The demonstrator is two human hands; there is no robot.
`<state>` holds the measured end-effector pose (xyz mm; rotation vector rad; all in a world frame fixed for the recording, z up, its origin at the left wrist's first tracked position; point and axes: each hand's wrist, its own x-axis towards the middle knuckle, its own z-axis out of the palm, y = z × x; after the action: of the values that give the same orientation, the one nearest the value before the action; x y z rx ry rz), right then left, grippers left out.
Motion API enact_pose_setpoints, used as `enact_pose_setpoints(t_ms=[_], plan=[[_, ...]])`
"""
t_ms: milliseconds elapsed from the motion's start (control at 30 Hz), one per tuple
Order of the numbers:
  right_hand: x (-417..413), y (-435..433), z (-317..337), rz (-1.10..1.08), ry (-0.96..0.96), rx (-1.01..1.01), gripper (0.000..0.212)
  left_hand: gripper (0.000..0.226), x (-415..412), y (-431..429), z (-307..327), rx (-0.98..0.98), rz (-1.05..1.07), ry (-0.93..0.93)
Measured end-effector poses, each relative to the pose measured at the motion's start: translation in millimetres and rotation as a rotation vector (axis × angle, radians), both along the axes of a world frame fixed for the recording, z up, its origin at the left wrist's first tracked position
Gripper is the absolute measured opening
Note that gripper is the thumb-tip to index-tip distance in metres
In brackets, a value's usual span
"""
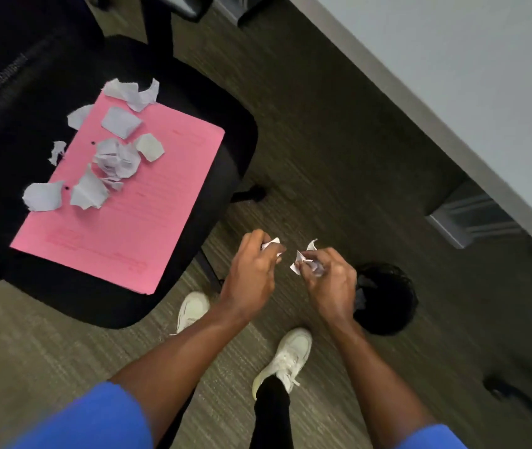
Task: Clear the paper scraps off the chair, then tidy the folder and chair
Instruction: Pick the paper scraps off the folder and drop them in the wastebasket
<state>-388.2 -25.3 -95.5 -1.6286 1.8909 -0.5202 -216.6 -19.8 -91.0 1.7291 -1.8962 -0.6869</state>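
left hand (251, 270): forearm bare, reaching forward, fingers curled closed on a paper scrap (271, 246) | right hand (329, 280): forearm bare, fingers pinched on a crumpled scrap (305, 260) | hands near each other, apart | blue short sleeves on both arms

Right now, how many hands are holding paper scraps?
2. The left hand grips a paper scrap beside the chair; the right hand grips another next to the black bin. More may be hidden inside.
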Motion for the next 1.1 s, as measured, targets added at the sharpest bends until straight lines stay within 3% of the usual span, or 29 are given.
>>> enact_pose_setpoints(t_ms=[200, 367, 500, 633, 733, 800, 900, 967, 1100], plan=[[-95, 33, -30, -0.224, 0.075, 0.165, 0.019, 0.017, -102, 0, -32, 0.122, -0.146, -0.028], [-163, 59, -58, -0.37, 0.074, 0.259, 0.028, 0.026, -183, 9, -53, 0.54, 0.065, 0.054], [-205, 75, -75, -0.53, 0.024, 0.299, 0.025, 0.02, -242, 10, -59, 0.593, 0.058, 0.218], [-237, 83, -93, -0.536, 0.027, 0.272, 0.013, 0.025, -283, 16, -77, 0.733, 0.062, 0.198], [-255, 79, -107, -0.506, 0.054, 0.334, 0.022, 0.028, -302, 23, -97, 0.719, 0.007, 0.227], [-266, 74, -116, -0.48, 0.051, 0.422, 0.038, 0.046, -313, 26, -110, 0.752, -0.035, 0.243], [-277, 70, -122, -0.438, 0.029, 0.443, 0.042, 0.098, -323, 29, -124, 0.883, -0.083, 0.282], [-280, 70, -120, -0.396, 0.057, 0.429, 0.035, 0.106, -324, 31, -128, 0.939, -0.092, 0.285], [-277, 74, -112, -0.381, 0.09, 0.424, 0.038, 0.101, -317, 33, -127, 0.978, -0.137, 0.273]])
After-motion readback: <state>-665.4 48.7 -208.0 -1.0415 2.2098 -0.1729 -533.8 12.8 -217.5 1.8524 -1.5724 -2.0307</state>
